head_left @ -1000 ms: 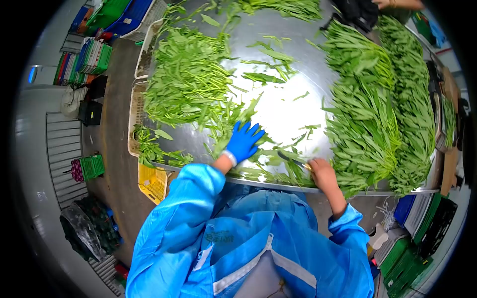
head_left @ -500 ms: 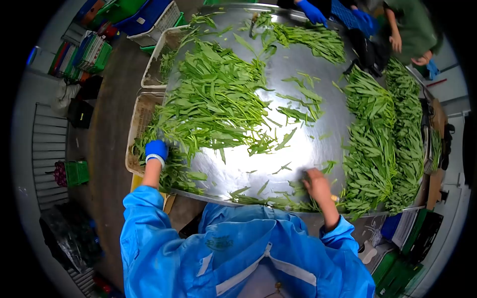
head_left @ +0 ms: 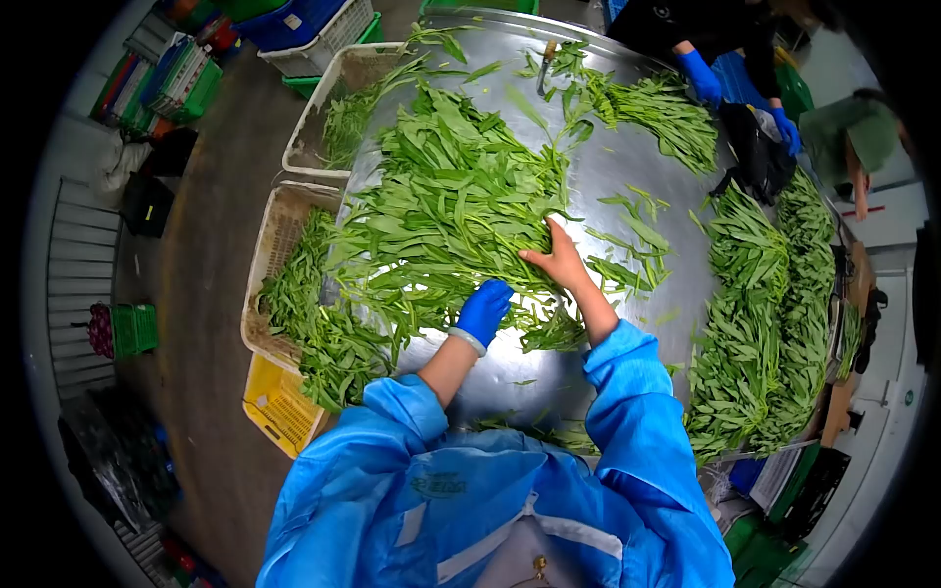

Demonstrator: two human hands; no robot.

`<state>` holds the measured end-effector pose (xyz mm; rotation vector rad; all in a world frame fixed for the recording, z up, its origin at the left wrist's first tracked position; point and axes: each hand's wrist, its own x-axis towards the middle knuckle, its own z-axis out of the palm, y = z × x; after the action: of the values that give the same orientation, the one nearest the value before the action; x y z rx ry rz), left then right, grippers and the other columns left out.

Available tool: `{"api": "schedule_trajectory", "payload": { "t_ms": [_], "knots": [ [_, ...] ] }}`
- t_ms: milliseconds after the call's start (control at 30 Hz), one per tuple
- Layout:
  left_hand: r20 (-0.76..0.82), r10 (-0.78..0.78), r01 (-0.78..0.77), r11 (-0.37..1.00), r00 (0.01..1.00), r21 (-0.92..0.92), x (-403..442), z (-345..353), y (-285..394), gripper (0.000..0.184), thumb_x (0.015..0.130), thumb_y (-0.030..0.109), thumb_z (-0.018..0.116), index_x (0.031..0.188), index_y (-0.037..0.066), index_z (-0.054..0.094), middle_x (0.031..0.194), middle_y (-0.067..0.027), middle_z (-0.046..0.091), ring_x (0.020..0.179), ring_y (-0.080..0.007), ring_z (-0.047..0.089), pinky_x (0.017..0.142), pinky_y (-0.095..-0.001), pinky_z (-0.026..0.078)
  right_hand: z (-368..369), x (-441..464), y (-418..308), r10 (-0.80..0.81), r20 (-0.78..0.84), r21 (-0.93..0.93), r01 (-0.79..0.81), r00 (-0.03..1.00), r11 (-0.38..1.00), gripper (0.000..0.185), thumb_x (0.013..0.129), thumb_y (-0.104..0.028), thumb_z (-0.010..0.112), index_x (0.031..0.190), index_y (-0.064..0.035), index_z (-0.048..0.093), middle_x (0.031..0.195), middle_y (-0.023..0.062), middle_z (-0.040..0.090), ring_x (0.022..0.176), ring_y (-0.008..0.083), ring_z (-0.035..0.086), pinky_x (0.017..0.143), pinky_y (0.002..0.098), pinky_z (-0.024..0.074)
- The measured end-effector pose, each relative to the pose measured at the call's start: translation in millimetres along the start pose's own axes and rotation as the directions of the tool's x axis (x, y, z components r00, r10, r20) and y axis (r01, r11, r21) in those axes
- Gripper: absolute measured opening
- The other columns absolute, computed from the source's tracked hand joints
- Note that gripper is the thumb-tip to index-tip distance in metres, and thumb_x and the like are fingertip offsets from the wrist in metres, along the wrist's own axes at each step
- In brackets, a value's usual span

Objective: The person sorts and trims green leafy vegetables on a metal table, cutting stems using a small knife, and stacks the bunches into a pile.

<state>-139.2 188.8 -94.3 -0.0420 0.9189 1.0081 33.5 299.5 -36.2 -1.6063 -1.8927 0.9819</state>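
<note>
The wearer's two hands [head_left: 564, 261], three blue gloves [head_left: 482, 311], one yellow crate [head_left: 280, 406]

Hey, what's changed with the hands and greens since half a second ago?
The left hand has moved right, from beside the crate to the near side of the loose greens. The right hand has gone forward and left to their right side. Whether either grip has closed is unclear. The rows of greens at right stayed put.

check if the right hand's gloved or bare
Bare: skin shows on the right hand from wrist to fingers; the left hand wears a blue glove.
</note>
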Motion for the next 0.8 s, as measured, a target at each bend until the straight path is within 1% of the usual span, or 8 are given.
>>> {"api": "schedule_trajectory", "payload": {
  "t_ms": [100, 167, 200, 267, 367, 500, 667, 800],
  "knots": [
    [-0.027, 0.049, -0.052, 0.991, 0.998, -0.119, 8, 6, 4, 0.038, 0.098, 0.029, 0.049, 0.131, 0.009, 0.047, 0.132, -0.0087, 0.053, 0.125, -0.0237, 0.048, 0.105, -0.0358, 0.037, 7, -5, -16, -0.007, 0.045, -0.191, 0.015, 0.999, 0.981, 0.084, 0.063, -0.033, 0.084, 0.129, 0.0028, 0.046, 0.114, 0.0249, 0.059, 0.106, 0.0397, 0.056, 0.095, 0.0437, 0.0438],
    [0.000, 0.028, -0.027, 0.986, 1.000, -0.163, -7, 19, 21, 0.040, 0.099, 0.030, 0.049, 0.133, 0.008, 0.046, 0.131, -0.0080, 0.054, 0.124, -0.0222, 0.049, 0.105, -0.0360, 0.038, 5, -29, -56, 0.061, 0.115, 0.031, -0.065, 0.991, 0.997, 0.077, 0.064, -0.028, 0.082, 0.126, 0.0020, 0.048, 0.110, 0.0239, 0.060, 0.107, 0.0403, 0.055, 0.094, 0.0430, 0.0448],
    [0.223, 0.067, -0.004, 0.963, 0.973, -0.270, -18, 19, 29, 0.045, 0.098, 0.030, 0.051, 0.136, 0.006, 0.044, 0.130, -0.0073, 0.054, 0.123, -0.0208, 0.049, 0.105, -0.0360, 0.038, 6, -42, -71, 0.057, 0.142, 0.031, -0.062, 0.988, 0.998, 0.075, 0.066, -0.026, 0.081, 0.126, 0.0018, 0.047, 0.111, 0.0241, 0.059, 0.109, 0.0402, 0.055, 0.094, 0.0425, 0.0449],
    [0.173, 0.120, -0.087, 0.978, 0.978, -0.188, -27, 6, 25, 0.045, 0.096, 0.027, 0.057, 0.132, 0.003, 0.046, 0.127, -0.0071, 0.055, 0.117, -0.0200, 0.053, 0.101, -0.0328, 0.041, 16, -65, -84, -0.017, 0.095, -0.048, 0.021, 0.995, 0.999, 0.070, 0.069, -0.023, 0.077, 0.126, 0.0028, 0.045, 0.115, 0.0252, 0.056, 0.110, 0.0404, 0.053, 0.094, 0.0418, 0.0451],
    [0.113, 0.150, -0.134, 0.982, 0.982, -0.134, -42, -2, 26, 0.045, 0.096, 0.021, 0.057, 0.136, 0.005, 0.044, 0.130, -0.0082, 0.054, 0.119, -0.0213, 0.053, 0.102, -0.0363, 0.042, 46, -78, -45, 0.159, 0.129, 0.197, -0.183, 0.979, 0.963, 0.072, 0.073, -0.023, 0.075, 0.130, 0.0042, 0.040, 0.117, 0.0239, 0.056, 0.111, 0.0354, 0.055, 0.093, 0.0376, 0.0448],
    [0.075, 0.154, -0.143, 0.981, 0.985, -0.134, -51, -5, 28, 0.045, 0.093, 0.016, 0.061, 0.134, 0.006, 0.046, 0.128, -0.0080, 0.056, 0.115, -0.0211, 0.055, 0.098, -0.0363, 0.046, 53, -74, -31, 0.410, 0.332, 0.620, -0.524, 0.849, 0.584, 0.082, 0.076, -0.014, 0.073, 0.142, 0.0052, 0.027, 0.122, 0.0188, 0.057, 0.106, 0.0234, 0.059, 0.089, 0.0305, 0.0482],
    [0.072, 0.158, -0.153, 0.986, 0.985, -0.072, -53, 6, 40, 0.047, 0.089, 0.016, 0.066, 0.131, 0.003, 0.049, 0.124, -0.0056, 0.058, 0.110, -0.0177, 0.057, 0.094, -0.0320, 0.047, 42, -69, -66, 0.201, 0.194, 0.299, -0.253, 0.960, 0.920, 0.078, 0.072, -0.021, 0.079, 0.132, 0.0074, 0.038, 0.111, 0.0224, 0.063, 0.102, 0.0288, 0.062, 0.088, 0.0345, 0.0482],
    [0.113, 0.229, -0.228, 0.973, 0.967, -0.028, -71, 18, 51, 0.043, 0.089, 0.014, 0.066, 0.128, 0.003, 0.051, 0.120, -0.0038, 0.059, 0.107, -0.0165, 0.058, 0.092, -0.0308, 0.047, 21, -74, -100, 0.113, 0.036, 0.184, -0.118, 0.993, 0.976, 0.067, 0.071, -0.019, 0.079, 0.126, 0.0025, 0.045, 0.109, 0.0264, 0.062, 0.099, 0.0385, 0.063, 0.086, 0.0409, 0.0496]
  ]
}}
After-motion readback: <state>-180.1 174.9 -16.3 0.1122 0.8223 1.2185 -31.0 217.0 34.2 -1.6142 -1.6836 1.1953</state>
